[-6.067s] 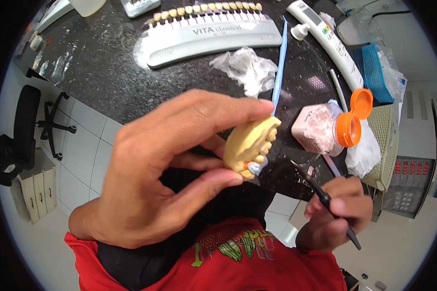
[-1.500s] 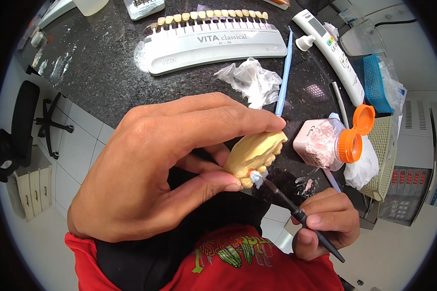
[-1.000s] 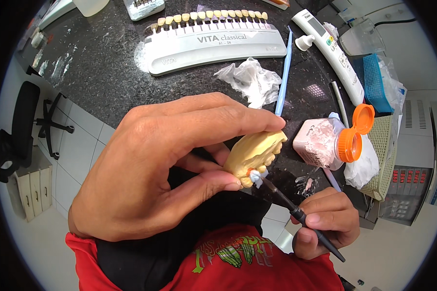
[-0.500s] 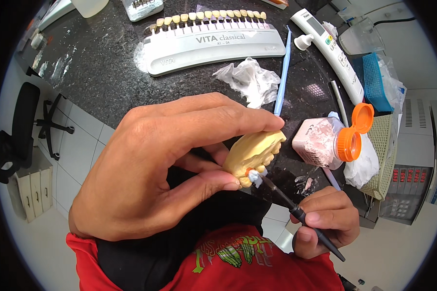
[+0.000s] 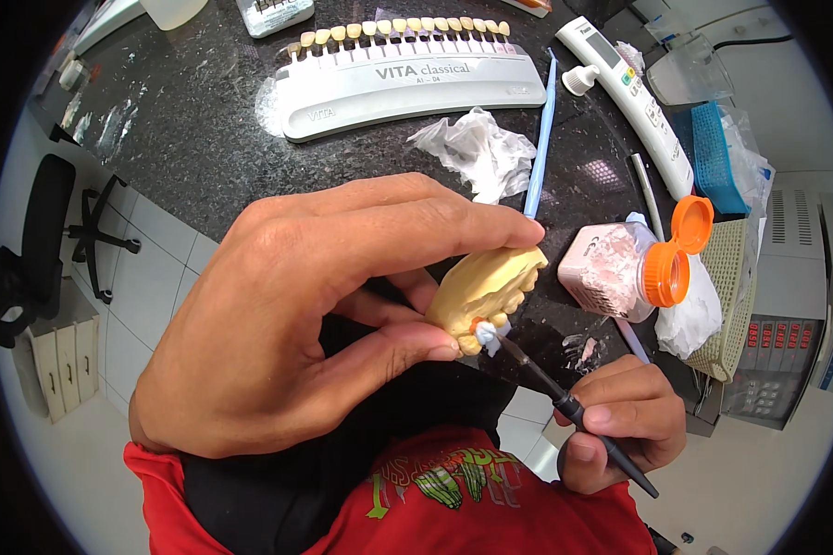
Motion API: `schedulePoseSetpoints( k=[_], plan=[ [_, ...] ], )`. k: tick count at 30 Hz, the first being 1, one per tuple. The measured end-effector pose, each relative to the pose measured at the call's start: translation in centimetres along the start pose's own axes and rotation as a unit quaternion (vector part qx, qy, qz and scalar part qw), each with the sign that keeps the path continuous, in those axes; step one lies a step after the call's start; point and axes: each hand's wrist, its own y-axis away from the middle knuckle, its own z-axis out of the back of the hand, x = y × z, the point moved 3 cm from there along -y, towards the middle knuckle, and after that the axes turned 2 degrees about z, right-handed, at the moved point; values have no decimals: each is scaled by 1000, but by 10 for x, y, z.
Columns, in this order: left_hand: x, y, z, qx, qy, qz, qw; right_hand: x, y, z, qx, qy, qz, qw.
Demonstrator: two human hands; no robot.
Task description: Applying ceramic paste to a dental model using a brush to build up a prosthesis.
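My left hand [image 5: 287,287] grips a yellow plaster dental model [image 5: 481,282] between thumb and fingers, its teeth turned toward the lower right. Among those teeth sits a pale blue-white lump of material [image 5: 487,336], with a small orange patch beside it. In my right hand [image 5: 634,412], pinched by thumb and fingers, is a slim black-handled brush [image 5: 544,380]. Its thin tip is at or very near the pale lump; whether they touch I cannot tell. Part of the model is hidden behind my left thumb and fingers.
A tooth shade guide [image 5: 416,97] lies across the dark speckled counter [image 5: 204,120]. Crumpled tissue [image 5: 481,153], a blue stick tool [image 5: 541,139] and a white remote control [image 5: 629,106] are nearby. Right of the model lies a pink-powder bottle [image 5: 606,268], its orange cap flipped up.
My left hand and the model have shifted very slightly to the right. The brush stays at nearly the same place by the pale lump.
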Motion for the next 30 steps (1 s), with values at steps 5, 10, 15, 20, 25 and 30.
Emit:
schedulePoseSetpoints(
  k=[5, 10, 15, 20, 25, 30],
  plan=[
    [2, 0, -2, -8, -3, -1, 1000, -1, 1, -1, -9, -5, 6, 1000],
    [1, -1, -1, -3, -14, 3, 1000, -1, -2, -2, -2, -3, 5, 1000],
    [0, 0, -1, -5, -18, 3, 1000, -1, -1, -2, -13, 3, 7, 1000],
    [2, 0, -1, -6, -10, 6, 1000, -1, -1, 1, 11, -2, -1, 1000],
    [0, 0, 0, -6, -17, 0, 1000, 1, -3, 1, 22, -12, 7, 1000],
    [2, -1, 0, -5, -9, 7, 1000, 0, -3, 0, 24, 3, 8, 1000]
  ],
)
